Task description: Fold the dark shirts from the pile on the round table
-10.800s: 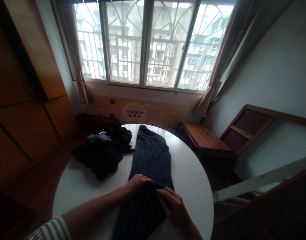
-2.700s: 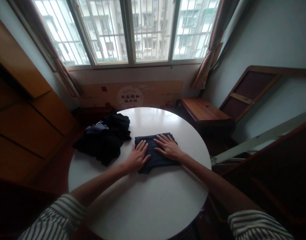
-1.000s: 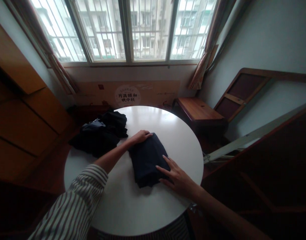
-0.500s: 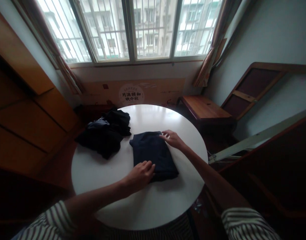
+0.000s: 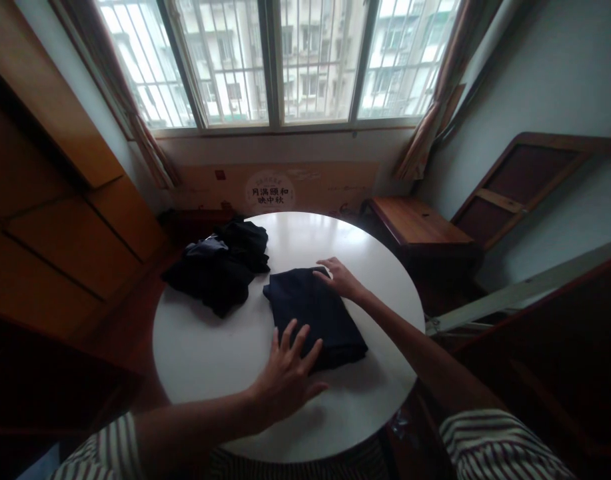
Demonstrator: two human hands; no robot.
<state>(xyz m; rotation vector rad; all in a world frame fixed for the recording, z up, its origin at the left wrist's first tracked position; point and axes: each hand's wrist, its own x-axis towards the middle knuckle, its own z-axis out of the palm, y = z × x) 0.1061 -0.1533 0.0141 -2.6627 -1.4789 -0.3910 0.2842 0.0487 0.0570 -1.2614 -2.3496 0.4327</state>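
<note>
A dark navy garment, folded into a rough rectangle, lies flat on the round white table. My left hand is spread over its near left corner, fingers apart; whether the palm touches the cloth I cannot tell. At the far right corner of the folded garment is my right hand, its fingers stretched out over the edge with nothing gripped. Which kind of garment it is does not show.
A crumpled heap of black clothes with a grey piece on top sits at the table's far left. Beyond the table's right edge stands a low wooden bench. Orange-brown cabinets line the left wall.
My left hand has opened from a closed shape on the near edge of the garment and spread its fingers. My right hand stays near the far right corner. The view has shifted slightly.
</note>
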